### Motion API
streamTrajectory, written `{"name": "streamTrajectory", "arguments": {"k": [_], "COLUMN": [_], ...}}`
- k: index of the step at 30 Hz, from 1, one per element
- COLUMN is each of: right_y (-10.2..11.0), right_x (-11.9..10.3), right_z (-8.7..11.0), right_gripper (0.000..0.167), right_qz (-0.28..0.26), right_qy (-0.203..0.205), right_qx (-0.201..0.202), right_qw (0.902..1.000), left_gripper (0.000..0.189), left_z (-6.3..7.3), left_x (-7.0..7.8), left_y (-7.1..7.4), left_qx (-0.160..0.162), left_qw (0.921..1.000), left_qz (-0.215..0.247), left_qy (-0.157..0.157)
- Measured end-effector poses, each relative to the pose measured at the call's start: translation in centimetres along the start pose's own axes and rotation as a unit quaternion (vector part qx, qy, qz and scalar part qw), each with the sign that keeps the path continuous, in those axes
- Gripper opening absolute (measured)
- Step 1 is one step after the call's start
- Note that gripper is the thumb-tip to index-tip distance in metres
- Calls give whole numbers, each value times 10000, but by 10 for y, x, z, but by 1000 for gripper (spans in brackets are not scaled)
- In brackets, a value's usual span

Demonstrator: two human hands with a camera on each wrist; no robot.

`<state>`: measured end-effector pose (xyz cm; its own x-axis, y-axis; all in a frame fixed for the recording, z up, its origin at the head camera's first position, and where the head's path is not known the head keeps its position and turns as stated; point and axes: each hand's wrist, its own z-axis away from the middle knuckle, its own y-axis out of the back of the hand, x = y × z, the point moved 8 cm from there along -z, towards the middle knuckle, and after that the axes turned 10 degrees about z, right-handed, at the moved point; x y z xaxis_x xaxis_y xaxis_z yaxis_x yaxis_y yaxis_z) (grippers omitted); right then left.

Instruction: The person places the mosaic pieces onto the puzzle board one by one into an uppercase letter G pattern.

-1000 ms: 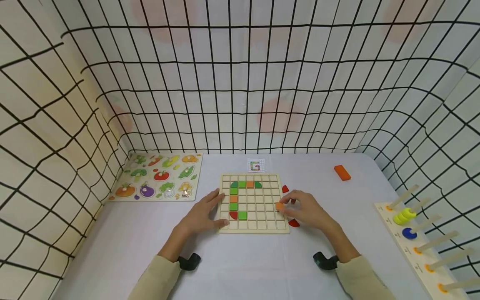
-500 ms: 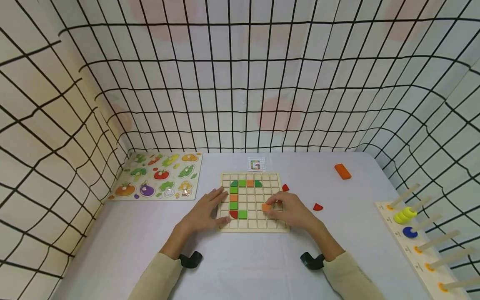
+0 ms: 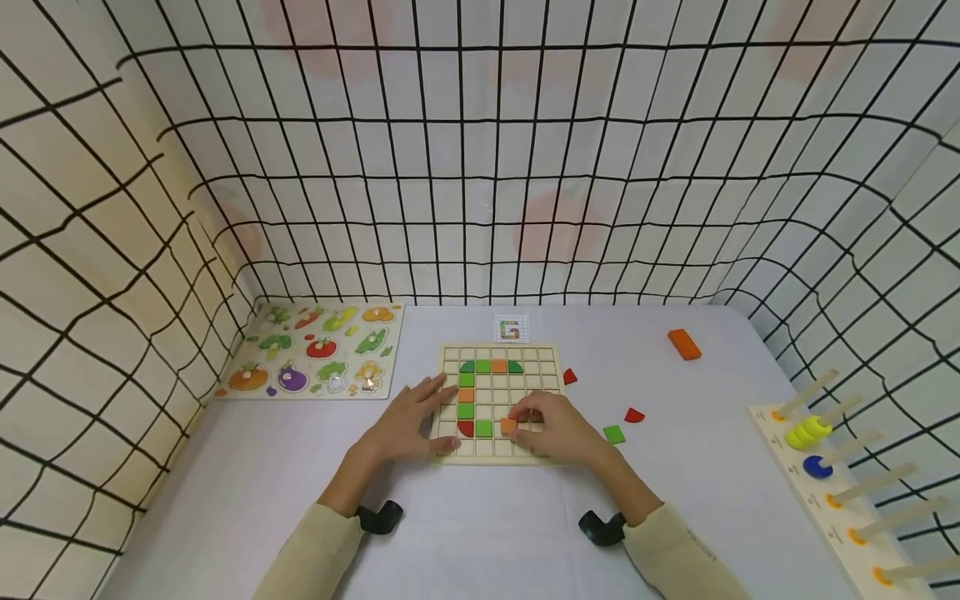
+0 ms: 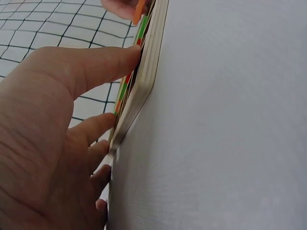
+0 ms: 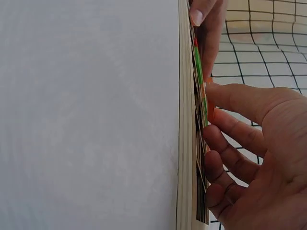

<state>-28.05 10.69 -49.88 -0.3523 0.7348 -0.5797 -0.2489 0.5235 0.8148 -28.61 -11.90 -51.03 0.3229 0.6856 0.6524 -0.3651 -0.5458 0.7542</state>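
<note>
A wooden grid board [image 3: 525,457] lies on the table with green, orange and red tiles set in a C-like line. My right hand [image 3: 558,427] pinches an orange square tile [image 3: 508,426] between thumb and index finger, right over the bottom row, beside a green square tile [image 3: 483,428]. In the right wrist view the orange tile [image 5: 211,103] stands at the thumb tip, close over the board. My left hand [image 3: 408,421] rests at the board's left edge, fingers spread and thumb touching the near left corner. The left wrist view shows that thumb [image 4: 110,64] on the board's rim.
Right of the board lie a loose green square [image 3: 614,434] and red quarter pieces [image 3: 634,415]. A pattern card [image 3: 512,329] sits behind it. A vegetable puzzle [image 3: 311,350] is at left, an orange block [image 3: 684,344] back right, a peg stand [image 3: 832,500] far right.
My right hand has carried the orange tile leftward from the board's right edge to the bottom row, uncovering the loose green square and a red piece. My left hand stays at the board's edge.
</note>
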Motion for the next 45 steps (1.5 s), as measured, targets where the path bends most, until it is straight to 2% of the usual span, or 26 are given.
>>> {"name": "streamTrajectory", "arguments": {"k": [6,10,22,29,37,45], "right_y": [-3,-6,-7,-7,-4,9], "right_x": [-4,-5,-6,-5,-1,12], "right_z": [-1,-3,-2,-3,0,5], "right_gripper": [19,20,20,19,21,21], "right_qz": [-4,186,332,358,3,-110], "right_qy": [160,244,-50,1,-166,-419], "right_qx": [84,129,176,221,127,370], "right_qw": [9998,9994,9993,9991,9998,9984], "left_gripper": [86,86,85,86,87,88], "left_z": [0,1,1,1,1,1], "left_x": [-2,-2,-1,0,-1,-1], "left_y": [-1,-1,-1,0,-2,-1], "left_qx": [65,70,43,38,49,38], "left_qw": [10000,10000,9999,9999,9999,9999], "left_qz": [17,42,96,100,125,94], "left_qy": [-8,21,57,81,95,46]}}
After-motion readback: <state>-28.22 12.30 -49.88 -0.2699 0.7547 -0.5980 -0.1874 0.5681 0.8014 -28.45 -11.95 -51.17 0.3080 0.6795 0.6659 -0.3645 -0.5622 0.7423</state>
